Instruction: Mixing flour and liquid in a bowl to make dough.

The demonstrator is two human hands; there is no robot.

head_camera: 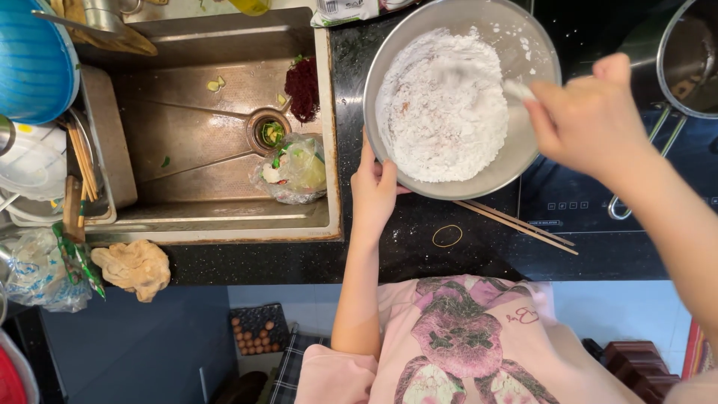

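A steel bowl (pixel 523 45) of white flour (pixel 441 105) is set on the black counter (pixel 404 247), just right of the sink (pixel 217 127). Its near-left rim is gripped by the left hand (pixel 374 191), fingers curled. Over the bowl's right side, the right hand (pixel 591 120) is closed around a blurred white utensil (pixel 517 90) dipped in the flour. Chopsticks (pixel 516 224) and a rubber band (pixel 447 236) are seen just below the bowl.

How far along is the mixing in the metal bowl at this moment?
Done: the white flour already sits in the metal bowl on the black counter. In hand: the left hand holds the bowl's rim, while the right hand grips a white utensil that is blurred in the flour. Left: the flour looks dry and powdery, with no dough visible. The chopsticks lie unused beside the bowl.
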